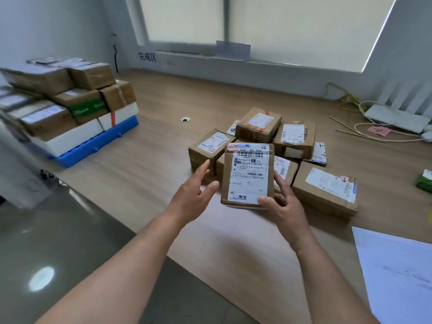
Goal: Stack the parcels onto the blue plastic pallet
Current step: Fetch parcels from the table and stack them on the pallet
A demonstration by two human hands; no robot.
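Brown labelled parcel (247,174) held above mid-tabletop, label face up, one-handed grip.

Right hand (284,206) grips the parcel's near right corner, thumb on the label, fingers curled along the right side. Left hand (194,195) is open with fingers straight, just beside the parcel's left edge; contact cannot be told. Loose parcels (325,190) lie clustered behind and right of it on the tabletop (152,164). Blue plastic pallet (93,148) sits at the tabletop's left edge, carrying stacked parcels (70,99) over white boxes. White paper sheet (397,272) lies at the near right edge.
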